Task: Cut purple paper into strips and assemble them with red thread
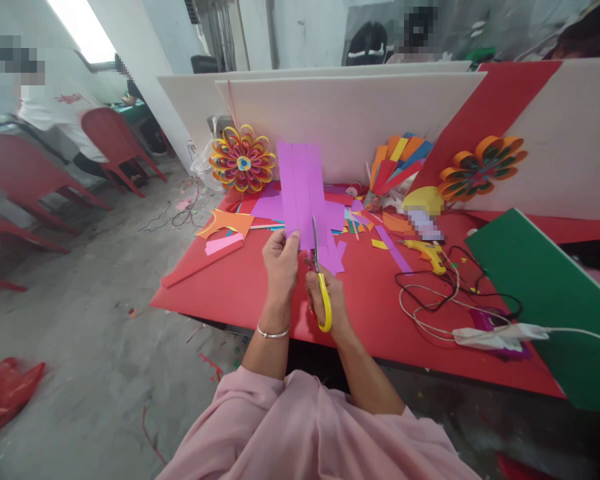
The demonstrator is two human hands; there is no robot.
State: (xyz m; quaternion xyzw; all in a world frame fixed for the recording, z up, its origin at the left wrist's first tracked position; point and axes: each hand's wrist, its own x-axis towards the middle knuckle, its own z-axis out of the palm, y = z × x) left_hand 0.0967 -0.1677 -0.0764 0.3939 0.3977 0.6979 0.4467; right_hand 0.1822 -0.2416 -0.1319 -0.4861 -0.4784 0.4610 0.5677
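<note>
My left hand pinches the lower edge of a tall purple paper sheet, held upright above the table. Faint lengthwise lines run down the sheet. In my right hand is a pair of yellow-handled scissors, its blades pointing up along the right part of the sheet's lower end. Whether the blades are parted is hard to make out. Behind and below the sheet lie more purple paper pieces. To the left are an orange cut-out and a pink strip.
Red paper covers the table. Two paper-loop flowers, one left and one right, rest by white boards. A yellow glue gun, tangled cables and a green board occupy the right. Other people sit farther off.
</note>
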